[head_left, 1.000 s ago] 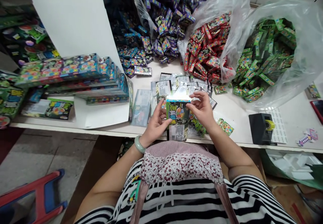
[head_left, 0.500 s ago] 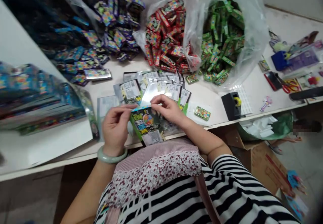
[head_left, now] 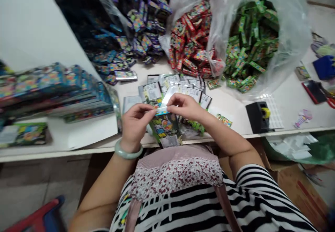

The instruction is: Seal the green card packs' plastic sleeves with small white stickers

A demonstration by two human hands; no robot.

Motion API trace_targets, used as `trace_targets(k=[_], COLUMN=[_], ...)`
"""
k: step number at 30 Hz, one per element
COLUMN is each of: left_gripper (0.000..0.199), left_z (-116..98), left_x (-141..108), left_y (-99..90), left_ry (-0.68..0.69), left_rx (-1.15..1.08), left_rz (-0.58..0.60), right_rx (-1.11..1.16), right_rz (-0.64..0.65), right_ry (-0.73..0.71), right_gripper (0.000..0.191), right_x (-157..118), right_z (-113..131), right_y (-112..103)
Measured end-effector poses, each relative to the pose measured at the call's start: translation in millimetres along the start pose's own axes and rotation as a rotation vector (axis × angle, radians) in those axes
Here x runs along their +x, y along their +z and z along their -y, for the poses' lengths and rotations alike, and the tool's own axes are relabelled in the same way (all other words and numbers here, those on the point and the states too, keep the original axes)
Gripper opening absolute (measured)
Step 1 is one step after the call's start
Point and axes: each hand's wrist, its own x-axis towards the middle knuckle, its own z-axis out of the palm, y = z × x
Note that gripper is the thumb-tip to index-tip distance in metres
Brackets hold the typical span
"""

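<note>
A dark, green-edged printed box [head_left: 165,126] hangs upright in front of me at the table's front edge. My left hand [head_left: 136,122] pinches the left end of its blue top edge, thumb and fingers closed. At the right end of that edge, my right hand [head_left: 184,107] also pinches with thumb and forefinger. A pale strip shows between the fingertips; I cannot tell whether it is a flap or film. Just behind lies a fanned pile of similar printed packs [head_left: 190,90] with white label panels. A small green pack [head_left: 223,120] rests to the right.
Plastic bags of red boxes [head_left: 192,45] and green boxes [head_left: 251,50] stand at the back, beside heaped purple boxes [head_left: 146,26]. Blue boxes [head_left: 54,89] are stacked on the left. A black tape dispenser [head_left: 258,117] sits at the right front edge, near a black-and-red item [head_left: 314,91].
The camera has turned left, so everything sits farther right, and more of the left stack shows. Both hands still pinch the box's top edge, with their fingertips now closer together.
</note>
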Motion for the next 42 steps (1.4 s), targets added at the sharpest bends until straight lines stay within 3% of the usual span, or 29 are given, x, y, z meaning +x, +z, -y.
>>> trace_targets(k=[5, 10, 14, 20, 24, 27, 31, 33, 36, 39, 42], left_gripper=[0.014, 0.010, 0.017, 0.013, 0.019, 0.021, 0.016, 0.014, 0.015, 0.024, 0.023], left_z=[6.4, 14.1, 20.7, 29.9, 44.1, 58.9, 76.0, 80.9, 78.8, 63.0, 41.5], left_x=[-2.0, -9.9, -11.1, -3.0, 5.3, 16.5, 32.6, 38.4, 45.6, 50.1, 46.0], left_y=[-15.7, -28.0, -23.5, -14.3, -10.5, -10.9, -14.0, -14.8, -11.5, 6.8, 47.5], left_ry=[0.090, 0.240, 0.184, 0.192, 0.116, 0.096, 0.140, 0.161, 0.232, 0.348, 0.429], left_rx=[-0.039, 0.009, -0.011, 0.052, 0.257, 0.409, 0.491, 0.517, 0.641, 0.732, 0.660], left_rz=[0.164, 0.326, 0.309, 0.293, 0.296, 0.256, 0.240, 0.244, 0.246, 0.260, 0.508], right_rx=[-0.161, -0.394, -0.497, -0.496, -0.521, -0.509, -0.591, -0.687, -0.840, -0.924, -0.904], right_rz=[0.072, 0.019, -0.036, -0.164, -0.192, -0.250, -0.537, -0.667, -0.728, -0.756, -0.787], right_ry=[-0.032, -0.240, -0.338, -0.330, -0.219, -0.211, -0.133, -0.007, 0.231, 0.444, 0.577], right_gripper=[0.019, 0.010, 0.009, 0.005, 0.007, 0.022, 0.026, 0.022, 0.022, 0.032, 0.041], right_x=[-6.7, -24.9, -29.6, -20.5, -14.3, -25.7, -75.9, -112.0, -160.4, -184.3, -187.2], right_z=[6.5, 5.4, -4.8, -26.8, -41.2, -47.2, -56.5, -63.5, -75.8, -88.0, -96.8], right_y=[-4.5, -3.3, 1.9, 3.7, 6.6, -8.7, -68.6, -101.5, -130.7, -133.2, -126.1])
